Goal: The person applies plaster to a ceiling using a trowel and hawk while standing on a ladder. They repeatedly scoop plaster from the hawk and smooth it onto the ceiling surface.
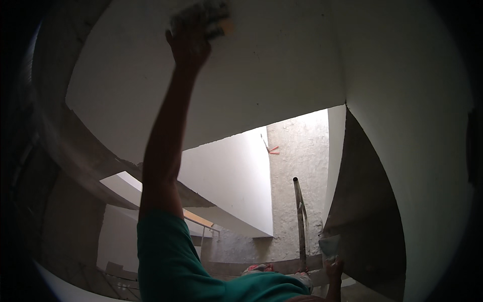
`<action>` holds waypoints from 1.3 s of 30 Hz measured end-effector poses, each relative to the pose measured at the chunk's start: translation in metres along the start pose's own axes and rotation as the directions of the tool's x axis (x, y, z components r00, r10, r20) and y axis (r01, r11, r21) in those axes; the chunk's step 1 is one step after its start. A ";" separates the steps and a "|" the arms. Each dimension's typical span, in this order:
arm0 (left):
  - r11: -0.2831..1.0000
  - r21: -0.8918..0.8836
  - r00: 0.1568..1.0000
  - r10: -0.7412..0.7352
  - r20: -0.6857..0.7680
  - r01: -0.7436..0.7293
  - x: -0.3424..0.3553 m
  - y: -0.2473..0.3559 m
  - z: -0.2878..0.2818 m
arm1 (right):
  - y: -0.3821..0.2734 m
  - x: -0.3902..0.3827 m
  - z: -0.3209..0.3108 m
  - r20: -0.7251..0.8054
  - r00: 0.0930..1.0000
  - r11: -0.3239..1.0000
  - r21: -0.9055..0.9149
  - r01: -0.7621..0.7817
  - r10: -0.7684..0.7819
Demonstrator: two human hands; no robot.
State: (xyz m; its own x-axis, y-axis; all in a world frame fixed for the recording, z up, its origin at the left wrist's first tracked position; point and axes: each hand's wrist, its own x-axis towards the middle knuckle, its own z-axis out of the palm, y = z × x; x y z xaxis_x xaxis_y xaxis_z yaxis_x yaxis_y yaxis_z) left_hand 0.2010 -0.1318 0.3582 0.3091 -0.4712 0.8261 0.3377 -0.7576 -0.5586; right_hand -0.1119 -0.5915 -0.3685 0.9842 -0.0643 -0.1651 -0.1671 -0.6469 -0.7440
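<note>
My left arm reaches up to the pale plastered ceiling (271, 65). My left hand (190, 45) is pressed near that surface and closed around a dark grey thing (216, 22) with a small orange-yellow patch. Motion blurs both, so its kind does not show. Low on the right, my right hand (334, 269) is wrapped round the handle of a putty knife (329, 245), its wide greyish blade pointing up. The putty knife is apart from the ceiling.
A metal pole (301, 221) stands upright before a rough plastered wall (302, 141). Red wires (273, 150) stick out of that wall. A thin railing (203, 224) is at the lower left. A smooth wall (402, 100) curves along the right.
</note>
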 end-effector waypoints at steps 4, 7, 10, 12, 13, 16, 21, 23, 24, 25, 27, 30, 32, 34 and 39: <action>0.999 0.000 0.982 -0.049 0.182 0.050 -0.113 0.060 -0.021 | -0.020 0.000 -0.019 0.063 0.997 0.999 -0.021 -0.041 0.042; 0.999 0.039 0.934 -0.015 0.356 0.001 -0.165 0.084 -0.039 | 0.011 0.002 0.000 -0.050 0.995 0.995 -0.052 0.082 -0.085; 0.999 -0.036 0.864 -0.001 0.504 0.022 -0.166 0.080 -0.069 | -0.006 0.000 -0.008 -0.163 0.984 0.996 0.035 0.083 -0.076; 0.999 -0.024 0.943 -0.022 0.331 0.031 -0.118 0.054 -0.075 | -0.013 0.002 -0.013 -0.126 0.991 0.993 0.105 0.061 -0.047; 0.999 0.021 0.959 -0.044 0.279 0.040 -0.078 0.045 -0.077 | -0.009 0.006 -0.013 -0.077 0.997 0.996 0.079 0.033 -0.027; 0.999 -0.022 0.992 0.038 -0.116 -0.041 0.025 -0.026 -0.048 | -0.009 0.011 -0.009 0.028 0.999 0.999 0.016 0.029 -0.030; 0.979 0.124 0.983 -0.171 0.065 0.163 0.148 -0.082 -0.055 | -0.052 0.000 -0.009 -0.070 0.996 0.998 -0.022 0.053 -0.054; 0.975 0.097 0.968 -0.213 0.130 0.201 0.176 -0.075 -0.055 | -0.025 -0.001 0.007 -0.089 0.992 0.996 0.030 0.089 -0.086; 0.975 0.079 0.960 -0.219 0.174 0.208 0.176 -0.072 -0.056 | -0.021 -0.004 0.008 -0.095 0.990 0.993 0.045 0.108 -0.103; 0.975 0.064 0.950 -0.222 0.218 0.214 0.176 -0.068 -0.058 | -0.016 -0.006 0.010 -0.080 0.994 0.996 0.027 0.083 -0.081; 0.977 0.060 0.942 -0.213 0.261 0.204 0.164 -0.061 -0.053 | -0.015 -0.008 0.012 -0.039 0.999 0.999 -0.008 0.035 -0.035; 0.990 0.128 0.982 -0.078 0.172 0.056 0.120 -0.070 -0.037 | -0.034 -0.007 -0.002 0.085 0.995 0.996 -0.072 -0.049 0.055; 0.989 0.137 0.980 -0.083 0.182 0.058 0.068 -0.046 -0.017 | -0.057 -0.003 -0.021 0.112 0.991 0.997 -0.021 -0.077 0.079; 0.992 0.120 0.981 -0.062 0.182 0.040 0.031 -0.009 -0.029 | -0.052 -0.009 -0.024 0.049 0.996 0.997 -0.007 -0.080 0.080; 0.906 -0.392 0.987 0.152 -0.055 -0.161 -0.083 0.037 -0.007 | -0.054 -0.009 -0.027 0.059 0.997 0.999 0.012 -0.053 0.052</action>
State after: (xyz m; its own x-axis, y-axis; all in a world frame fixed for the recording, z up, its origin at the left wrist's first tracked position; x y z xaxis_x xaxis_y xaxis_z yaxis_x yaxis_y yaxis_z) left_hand 0.1811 -0.1238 0.2692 0.3074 -0.6047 0.7347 -0.0919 -0.7874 -0.6096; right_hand -0.1104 -0.5769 -0.3093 0.9689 -0.0526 -0.2416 -0.2194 -0.6338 -0.7417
